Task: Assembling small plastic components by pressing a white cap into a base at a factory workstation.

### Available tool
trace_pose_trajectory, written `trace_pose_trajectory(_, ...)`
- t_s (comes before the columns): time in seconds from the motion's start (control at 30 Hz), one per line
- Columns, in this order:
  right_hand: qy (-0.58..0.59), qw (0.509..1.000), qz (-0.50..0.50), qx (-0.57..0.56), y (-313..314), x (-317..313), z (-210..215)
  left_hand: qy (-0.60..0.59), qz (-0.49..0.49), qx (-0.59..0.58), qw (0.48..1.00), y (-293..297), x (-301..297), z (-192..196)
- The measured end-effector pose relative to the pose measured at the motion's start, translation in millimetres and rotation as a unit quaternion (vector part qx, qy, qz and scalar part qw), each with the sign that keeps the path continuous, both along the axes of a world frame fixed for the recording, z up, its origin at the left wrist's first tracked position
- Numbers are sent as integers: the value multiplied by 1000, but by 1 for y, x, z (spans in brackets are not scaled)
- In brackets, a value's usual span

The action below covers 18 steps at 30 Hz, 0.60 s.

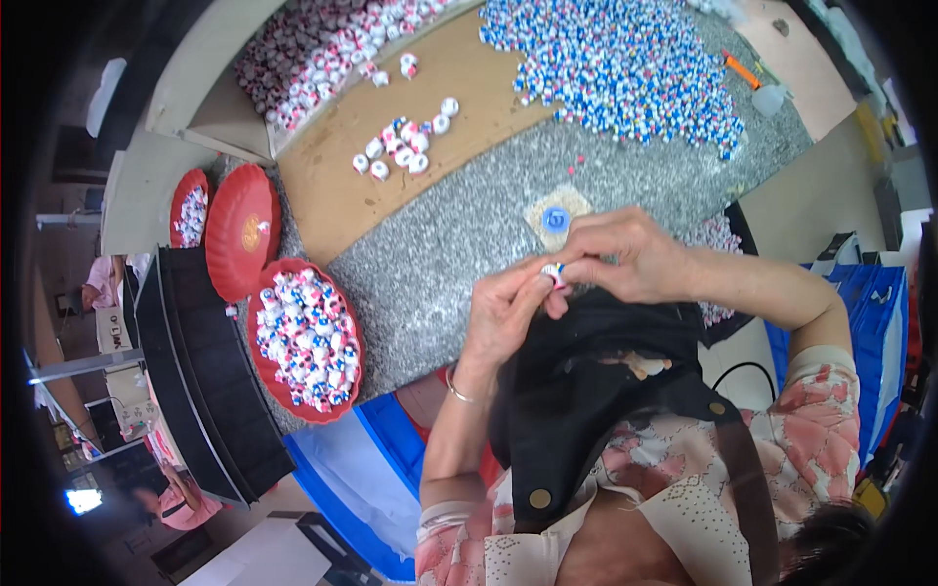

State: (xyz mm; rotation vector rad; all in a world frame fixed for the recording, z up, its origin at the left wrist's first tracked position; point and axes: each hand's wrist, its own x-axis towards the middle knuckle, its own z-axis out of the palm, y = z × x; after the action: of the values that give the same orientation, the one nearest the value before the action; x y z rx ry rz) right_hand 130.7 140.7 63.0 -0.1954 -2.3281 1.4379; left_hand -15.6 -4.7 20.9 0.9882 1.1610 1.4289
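Nearest you: black apron (pixel 586 391) over a pink floral top, covering your lap below the hands.

Your left hand (pixel 503 313): raised over the apron, a thin bangle on the wrist, thumb and fingertips pinched onto a small red, white and blue piece (pixel 554 273).

Your right hand (pixel 625 256): meets the left from the other side, fingers curled and pinched on the same small piece. The piece sits between the two sets of fingertips, above the near edge of the grey speckled table (pixel 459 234).

Just beyond the hands: a blue round fixture (pixel 555 219) on a pale square pad, resting on the table, close to your right fingers but apart from them.

To your left: a red dish (pixel 264 361) heaped with red, white and blue pieces, at the table's near-left edge. Beside it a black tray (pixel 195 381), long and narrow. Behind the dish, two more red dishes (pixel 239 230), one showing its face, one partly filled.

Mid-table: a brown board (pixel 342 186) carrying a loose cluster of white and pink caps (pixel 403 145).

Far: a large spread of blue and white pieces (pixel 625 68) on the table's far right; a heap of pink and white pieces (pixel 322 49) far left.

Right of you: a blue crate (pixel 879 322).
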Motion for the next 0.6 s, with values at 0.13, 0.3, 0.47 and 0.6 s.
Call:
trace_pose_trajectory(0.13, -13, 1000, 6, 27, -6, -5, -4, -76, 25, -18, 997, -10, -1, -12)
trace_pose_trajectory(0.3, -78, 992, 98, -27, 25, -23, -18, 89, 111, -99, 985, -33, -26, 13)
trace_pose_trajectory(0.47, -28, 941, -98, 324, 119, -41, -42, 477, 365, -129, 789, -99, -101, 41)
trace_pose_trajectory(0.6, -141, 893, -81, 419, 139, -59, -44, 684, 461, -109, 555, -98, -119, 52)
